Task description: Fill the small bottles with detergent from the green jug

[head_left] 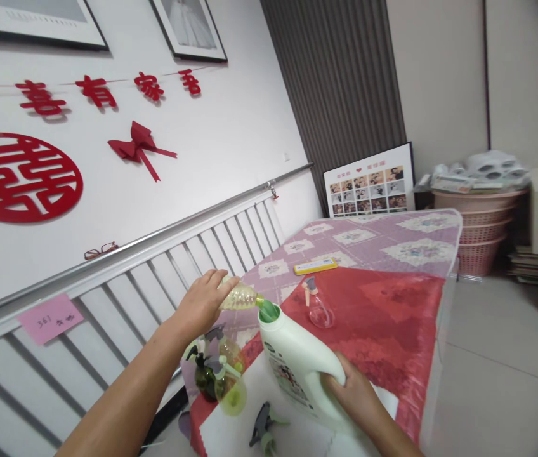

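Observation:
My left hand [202,306] is closed round a small clear yellowish bottle [242,296], held tipped on its side with its neck at the green mouth of a large white jug [297,365]. My right hand [354,393] grips the jug by its handle and holds it tilted above the table. Below the left hand stand several small spray bottles [219,374], dark green and yellow-green. A loose grey-green spray head [263,430] lies on a white sheet [231,435] near the front edge.
A clear spray bottle [317,304] with a pink top stands on the red cloth [393,317]. A yellow flat box [315,266] lies farther back on the patterned cloth. White railing [107,298] runs along the left wall. Pink baskets [481,228] stand at the back right.

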Action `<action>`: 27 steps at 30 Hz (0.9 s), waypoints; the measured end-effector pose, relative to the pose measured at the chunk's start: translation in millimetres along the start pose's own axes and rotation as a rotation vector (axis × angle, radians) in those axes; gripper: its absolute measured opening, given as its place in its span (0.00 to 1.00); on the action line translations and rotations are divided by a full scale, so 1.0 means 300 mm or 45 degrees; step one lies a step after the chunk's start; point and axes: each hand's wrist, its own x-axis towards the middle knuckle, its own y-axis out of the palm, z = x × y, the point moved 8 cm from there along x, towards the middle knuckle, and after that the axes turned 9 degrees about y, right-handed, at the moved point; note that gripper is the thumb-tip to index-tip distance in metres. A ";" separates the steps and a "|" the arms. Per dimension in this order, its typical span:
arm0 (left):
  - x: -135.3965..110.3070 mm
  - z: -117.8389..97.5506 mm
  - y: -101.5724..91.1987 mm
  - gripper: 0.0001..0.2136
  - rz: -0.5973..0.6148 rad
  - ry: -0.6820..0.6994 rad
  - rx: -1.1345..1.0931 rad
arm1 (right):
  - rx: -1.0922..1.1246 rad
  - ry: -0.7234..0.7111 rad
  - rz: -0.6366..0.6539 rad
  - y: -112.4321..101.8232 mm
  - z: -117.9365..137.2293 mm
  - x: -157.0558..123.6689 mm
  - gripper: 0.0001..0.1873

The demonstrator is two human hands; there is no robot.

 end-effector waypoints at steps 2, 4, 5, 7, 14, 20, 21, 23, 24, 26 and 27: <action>0.000 0.001 0.000 0.35 -0.003 0.001 -0.002 | 0.008 0.002 -0.011 -0.002 0.000 0.000 0.09; 0.000 0.003 0.001 0.35 0.002 -0.004 -0.002 | 0.016 0.007 -0.022 -0.005 0.000 0.000 0.09; 0.000 0.003 0.001 0.36 0.006 -0.005 0.000 | 0.020 0.009 -0.026 -0.006 0.000 -0.001 0.09; 0.001 0.004 0.000 0.36 0.014 -0.007 0.006 | 0.018 0.014 -0.024 -0.007 0.002 -0.001 0.08; 0.005 0.000 -0.004 0.35 0.034 0.009 0.026 | -0.013 -0.006 -0.023 -0.008 0.012 -0.003 0.10; 0.012 -0.004 -0.016 0.35 0.032 0.042 0.068 | 0.002 0.004 -0.027 -0.008 0.003 -0.005 0.09; 0.014 -0.004 -0.018 0.35 0.036 0.049 0.072 | 0.005 0.000 -0.028 -0.007 0.002 -0.005 0.09; 0.019 -0.005 -0.022 0.34 0.050 0.062 0.079 | 0.005 -0.008 -0.023 -0.004 -0.001 -0.004 0.09; 0.021 -0.006 -0.023 0.34 0.056 0.067 0.080 | 0.004 -0.012 -0.023 -0.003 -0.001 -0.003 0.09; 0.026 -0.006 -0.027 0.33 0.058 0.072 0.080 | 0.002 -0.015 -0.028 -0.004 -0.001 -0.002 0.09; 0.028 -0.006 -0.028 0.33 0.056 0.076 0.082 | 0.002 -0.014 -0.030 -0.005 0.001 -0.001 0.09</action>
